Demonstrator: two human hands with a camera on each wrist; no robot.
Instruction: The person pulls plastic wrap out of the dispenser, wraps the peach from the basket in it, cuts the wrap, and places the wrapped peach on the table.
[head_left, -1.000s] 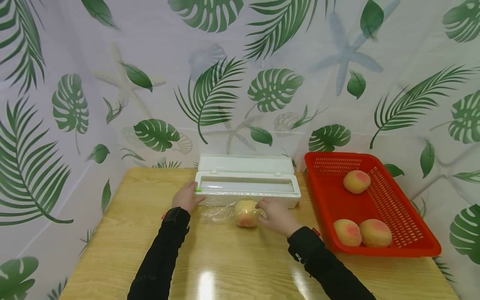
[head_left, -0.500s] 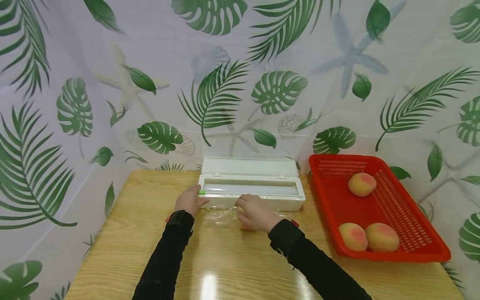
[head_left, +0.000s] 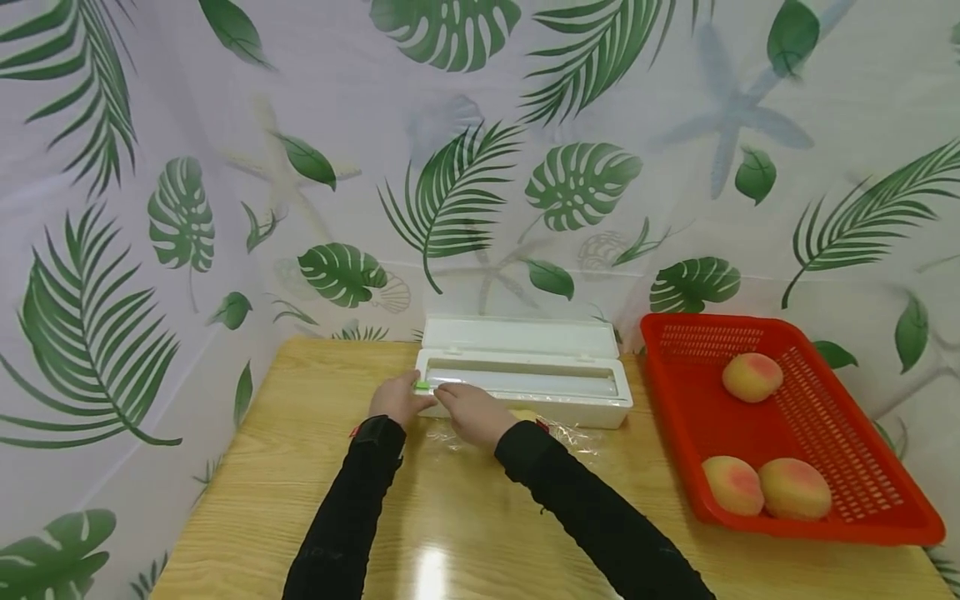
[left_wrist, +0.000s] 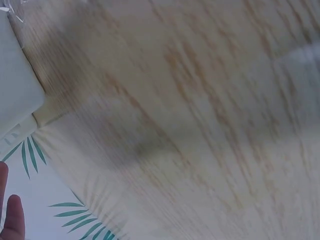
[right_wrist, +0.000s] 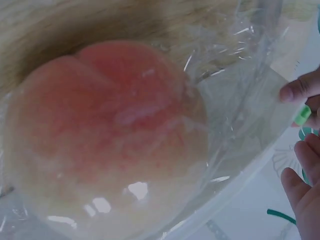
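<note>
A white cling film dispenser box (head_left: 555, 408), its lid (head_left: 525, 336) raised, stands at the table's back edge with a roll inside. My left hand (head_left: 397, 400) holds the box's left end, thumb along its front. My right hand (head_left: 474, 412) reaches across to that same end, fingertips right at the small green slide cutter (head_left: 422, 386). Below my right wrist a peach (right_wrist: 115, 135) lies under clear cling film (right_wrist: 240, 95); in the head view the hand and sleeve mostly hide it. In the right wrist view some right-hand fingers (right_wrist: 295, 187) are apart and uncurled.
To the right, a red plastic basket (head_left: 675, 450) holds peaches, one at the back (head_left: 752, 377) and two near its front. Loose film (head_left: 577, 437) spreads over the wooden table (head_left: 300, 467) before the box. A leaf-patterned cloth (head_left: 480, 275) hangs right behind.
My right hand has moved left from the peach's right side, across it, to the box's left end by the green cutter. My left hand stays at that end. The head view has shifted slightly.
</note>
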